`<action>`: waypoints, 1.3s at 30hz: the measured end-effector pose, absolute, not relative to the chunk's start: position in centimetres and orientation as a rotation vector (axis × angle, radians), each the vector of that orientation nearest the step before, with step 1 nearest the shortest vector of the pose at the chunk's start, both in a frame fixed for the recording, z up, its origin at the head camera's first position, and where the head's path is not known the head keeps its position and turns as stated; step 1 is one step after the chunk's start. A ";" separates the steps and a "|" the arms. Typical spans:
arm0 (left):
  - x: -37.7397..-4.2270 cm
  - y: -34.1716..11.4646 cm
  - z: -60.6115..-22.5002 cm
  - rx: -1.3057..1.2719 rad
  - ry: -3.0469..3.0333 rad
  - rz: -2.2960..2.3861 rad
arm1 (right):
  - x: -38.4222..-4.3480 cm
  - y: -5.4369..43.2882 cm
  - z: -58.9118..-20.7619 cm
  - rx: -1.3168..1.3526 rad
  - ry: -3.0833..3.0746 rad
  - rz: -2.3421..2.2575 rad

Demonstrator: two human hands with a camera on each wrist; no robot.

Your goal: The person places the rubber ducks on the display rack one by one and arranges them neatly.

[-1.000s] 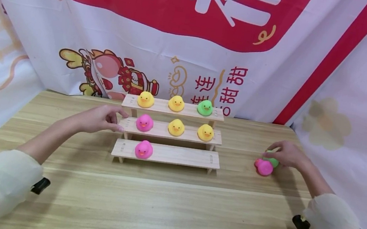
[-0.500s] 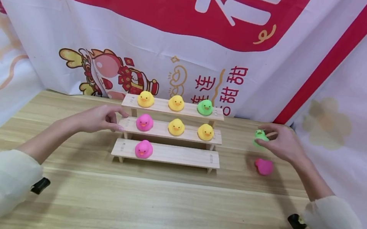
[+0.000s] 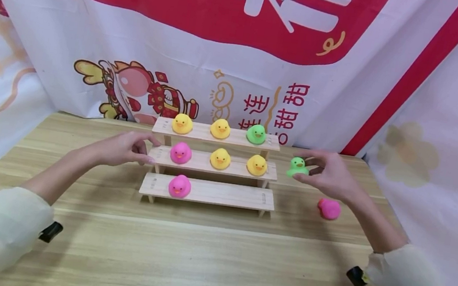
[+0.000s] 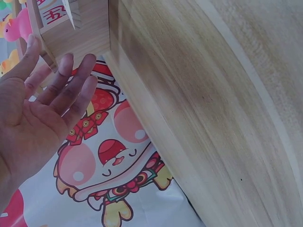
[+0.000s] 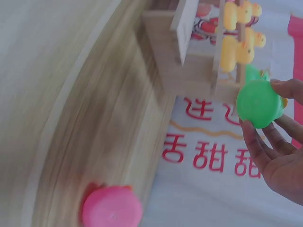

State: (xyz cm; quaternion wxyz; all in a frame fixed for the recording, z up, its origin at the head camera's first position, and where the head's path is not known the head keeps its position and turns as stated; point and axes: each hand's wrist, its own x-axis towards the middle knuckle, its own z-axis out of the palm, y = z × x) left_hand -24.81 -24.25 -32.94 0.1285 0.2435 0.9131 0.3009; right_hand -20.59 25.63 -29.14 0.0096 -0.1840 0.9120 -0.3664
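A three-step wooden display stand [image 3: 228,194] bears several rubber ducks. On the top step are two yellow ducks [image 3: 220,129] and a green one [image 3: 256,135]. The middle step has a pink duck [image 3: 180,153] and two yellow ducks [image 3: 257,165]; a single pink duck [image 3: 180,187] sits on the bottom step. My left hand [image 3: 126,149] holds the left end of the middle step between thumb and index finger. Just right of the stand, my right hand [image 3: 331,176] pinches a green rubber duck [image 5: 258,104] in the air, its flat base facing the right wrist camera.
Another pink duck [image 3: 329,209] lies tipped over on the wooden table [image 3: 212,266], right of the stand. A printed cloth [image 3: 235,32] hangs close behind the stand, and more cloth [image 3: 442,142] closes off the right side.
My right hand has lifted the green duck from beside the tipped pink one and carried it left toward the stand. My left hand stays where it was.
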 end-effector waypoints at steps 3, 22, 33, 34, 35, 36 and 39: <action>-24.8 -24.3 -32.9 0.709 2.649 0.877 | -20.5 24.8 -29.0 -0.595 2.814 -1.184; -24.8 -24.2 -32.8 0.697 2.636 0.863 | -20.2 20.8 -29.2 -0.719 2.691 -1.330; -24.7 -24.2 -32.8 0.716 2.637 0.871 | -20.1 19.1 -29.4 -0.882 2.617 -1.354; -24.7 -24.2 -32.9 0.719 2.638 0.875 | -20.1 18.9 -29.5 -0.900 2.610 -1.361; -24.7 -24.3 -32.9 0.722 2.639 0.877 | -20.1 18.8 -29.6 -0.917 2.604 -1.369; -24.7 -24.3 -32.9 0.717 2.641 0.881 | -20.1 18.6 -29.6 -0.933 2.599 -1.378; -24.6 -24.2 -32.9 0.724 2.640 0.883 | -20.0 18.0 -29.9 -0.963 2.595 -1.393</action>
